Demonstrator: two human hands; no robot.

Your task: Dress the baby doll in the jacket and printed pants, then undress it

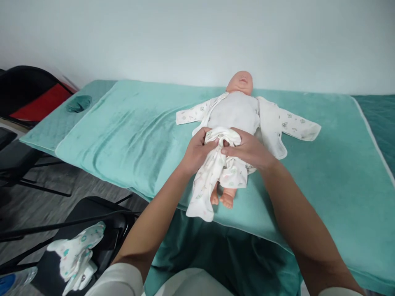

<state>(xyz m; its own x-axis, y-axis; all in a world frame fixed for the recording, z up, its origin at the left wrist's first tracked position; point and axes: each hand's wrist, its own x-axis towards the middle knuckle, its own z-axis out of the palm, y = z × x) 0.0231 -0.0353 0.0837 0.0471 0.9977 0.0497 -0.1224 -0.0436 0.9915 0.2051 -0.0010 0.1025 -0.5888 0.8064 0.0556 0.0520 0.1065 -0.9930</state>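
Note:
A baby doll [241, 81] lies on its back on the green-covered bed, its pale cloth torso [234, 110] showing. Spread beneath it is an unfastened white printed baby jacket [273, 125], sleeves out to both sides. Over the doll's legs I hold white printed baby pants [206, 187], bunched at the waist. My left hand [200, 150] grips the gathered cloth on one side, and my right hand [247, 149] pinches it on the other, thumbs close together. Below the pants, the doll's bare feet [226, 199] show; its upper legs are hidden.
The bed [129, 135] runs along a pale wall, with a face hole [79, 103] at its left end. A black chair [106, 224] at lower left carries a crumpled white printed cloth [80, 250]. Beside it is a plastic bottle [18, 279]. More black chairs [18, 160] stand further left.

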